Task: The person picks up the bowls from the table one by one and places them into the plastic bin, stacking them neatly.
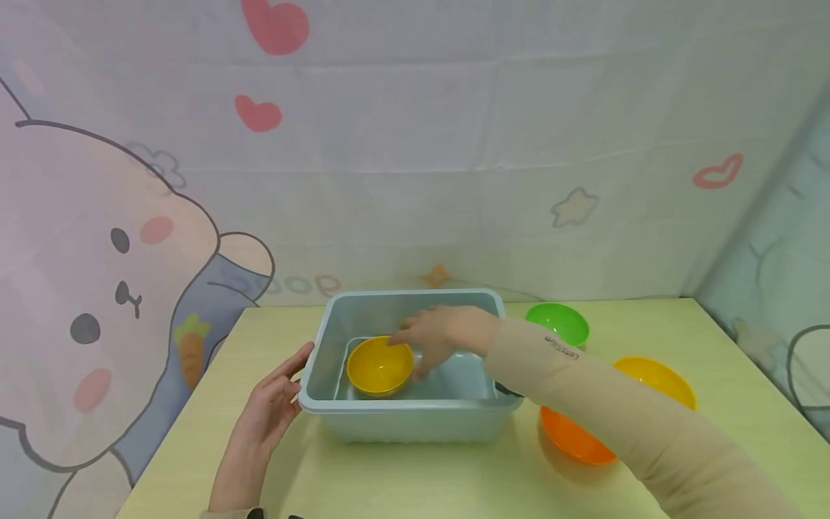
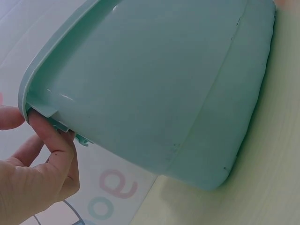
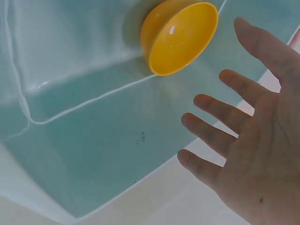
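A pale blue-green plastic bin (image 1: 415, 422) stands on the table, with a small yellow bowl (image 1: 379, 366) inside it toward the left. My left hand (image 1: 272, 404) holds the bin's left end; in the left wrist view its fingers (image 2: 51, 136) hook under the rim and one digit lies on the rim's other side. Over the inside of the bin, my right hand (image 1: 441, 333) is beside the yellow bowl. The right wrist view has this hand (image 3: 258, 136) with fingers spread and nothing held, apart from the bowl (image 3: 183, 37).
Right of the bin are a green bowl (image 1: 559, 324), a larger yellow bowl (image 1: 658, 378) and an orange bowl (image 1: 577, 437), the last two partly behind my right sleeve (image 1: 609, 404). A printed cloth (image 1: 415, 144) hangs behind the table (image 1: 389, 483).
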A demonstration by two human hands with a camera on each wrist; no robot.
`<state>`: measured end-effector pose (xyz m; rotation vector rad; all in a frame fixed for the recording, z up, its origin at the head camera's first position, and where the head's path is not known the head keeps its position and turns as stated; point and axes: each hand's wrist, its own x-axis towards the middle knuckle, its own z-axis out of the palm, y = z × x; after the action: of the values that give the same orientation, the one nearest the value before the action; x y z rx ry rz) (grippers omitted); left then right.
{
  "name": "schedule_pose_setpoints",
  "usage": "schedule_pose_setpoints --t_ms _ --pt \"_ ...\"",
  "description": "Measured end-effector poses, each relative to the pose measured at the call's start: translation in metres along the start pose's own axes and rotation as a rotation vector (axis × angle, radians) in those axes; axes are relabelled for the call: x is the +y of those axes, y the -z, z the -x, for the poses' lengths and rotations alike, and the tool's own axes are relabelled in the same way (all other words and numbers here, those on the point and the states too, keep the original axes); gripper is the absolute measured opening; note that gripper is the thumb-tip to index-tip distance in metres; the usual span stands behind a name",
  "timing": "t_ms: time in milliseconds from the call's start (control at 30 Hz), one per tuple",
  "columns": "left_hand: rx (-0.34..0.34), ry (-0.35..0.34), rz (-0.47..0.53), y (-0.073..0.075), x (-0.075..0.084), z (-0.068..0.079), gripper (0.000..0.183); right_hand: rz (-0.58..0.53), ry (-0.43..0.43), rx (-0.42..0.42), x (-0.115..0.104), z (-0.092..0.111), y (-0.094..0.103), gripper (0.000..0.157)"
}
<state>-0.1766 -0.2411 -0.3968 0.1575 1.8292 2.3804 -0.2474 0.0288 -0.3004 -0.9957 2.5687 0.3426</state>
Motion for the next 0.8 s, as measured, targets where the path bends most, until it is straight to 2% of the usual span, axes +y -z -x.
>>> schedule_pose_setpoints --t_ms 300,800 --pt "-0.009 -0.002 -0.004 0.002 -0.001 0.000 0.056 -0.081 0.006 -0.003 0.011 0.010 -0.012 0.066" --pt "-0.033 -0.015 0.004 0.003 -0.003 -0.002 0.057 -0.119 0.089 0.083 0.025 0.026 -0.023 0.068"
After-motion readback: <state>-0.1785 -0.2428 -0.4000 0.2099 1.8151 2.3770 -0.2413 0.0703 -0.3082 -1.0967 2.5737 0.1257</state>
